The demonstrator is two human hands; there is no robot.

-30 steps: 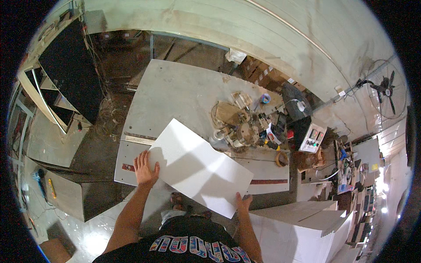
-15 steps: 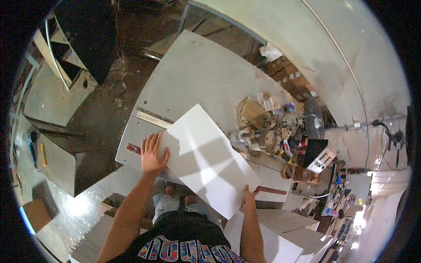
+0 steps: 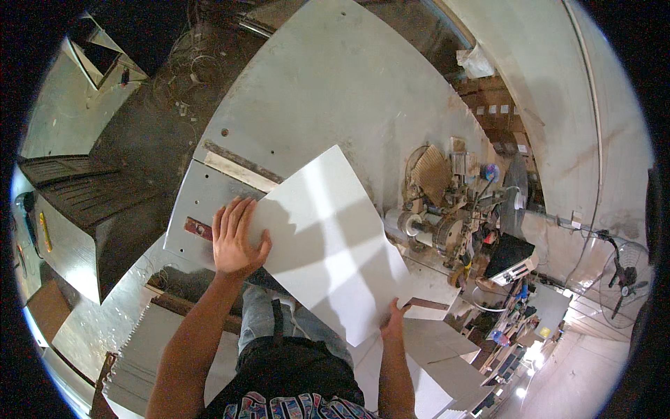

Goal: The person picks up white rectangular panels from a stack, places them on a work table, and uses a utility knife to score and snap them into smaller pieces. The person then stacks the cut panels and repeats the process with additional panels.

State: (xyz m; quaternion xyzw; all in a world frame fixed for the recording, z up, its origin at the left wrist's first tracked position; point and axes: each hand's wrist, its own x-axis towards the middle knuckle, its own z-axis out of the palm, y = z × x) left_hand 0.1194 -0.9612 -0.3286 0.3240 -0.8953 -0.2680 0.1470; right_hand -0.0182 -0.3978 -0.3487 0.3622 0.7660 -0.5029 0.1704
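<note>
Around us, a workshop spreads out under a pale, stained wall [image 3: 530, 52]. Before us lies a broad grey worktable [image 3: 335, 84], dusty and drilled with small holes, with a pale wooden strip [image 3: 241, 171] let into it and, nearer us, a narrower red-brown strip [image 3: 199, 228]. Stacks of white boards stand low on our right [image 3: 433, 349] and left [image 3: 136, 356]. Beyond the table's far edge, brown cartons [image 3: 499, 119] with white labels are piled; their contents are hidden. The white panel [image 3: 328, 244] sits aslant across the table's near edge and overhangs our legs; we cannot tell whether its underside touches the tabletop. Just right of it stands a grimy machine with metal rollers [image 3: 436, 230], and farther right a black-and-white control box [image 3: 509, 258]. Our left hand [image 3: 237, 241] lies at the panel's left edge, four fingers extended and only slightly apart, the thumb well spread onto the white face. Our right hand [image 3: 393, 321] is clamped on the near right edge, thumb on top, its other fingers mostly hidden. Behind the machine sits a small blue roll [image 3: 490, 172].
</note>
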